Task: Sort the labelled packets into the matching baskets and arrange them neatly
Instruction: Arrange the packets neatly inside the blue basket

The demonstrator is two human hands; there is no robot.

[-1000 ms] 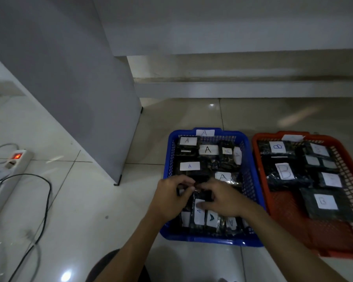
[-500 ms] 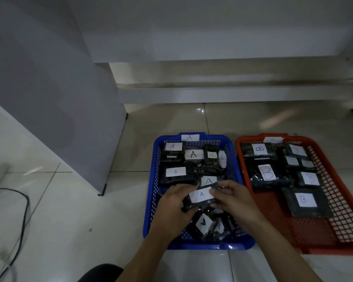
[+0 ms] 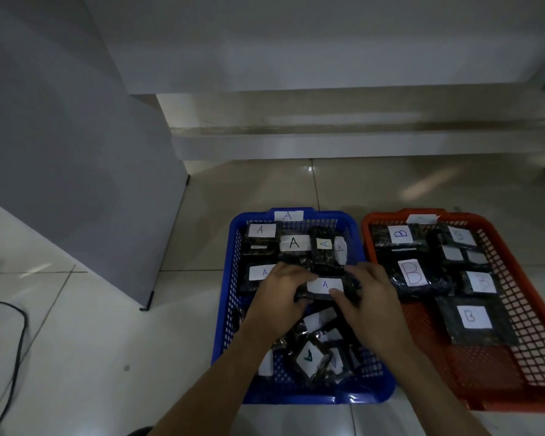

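While my left hand [image 3: 279, 297] and right hand [image 3: 370, 298] curl fingers round one black packet marked A [image 3: 324, 286] in the blue basket [image 3: 225, 309], I see two baskets; the orange basket [image 3: 523, 278] keeps bare room at its near edge.

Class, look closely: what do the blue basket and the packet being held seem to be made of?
Blue basket: apparently rigid moulded plastic, glossy, with lattice walls. Held packet: seemingly dark, shiny plastic film that crinkles, with a matte white label, probably paper, marked A. Left hand and right hand grip it.
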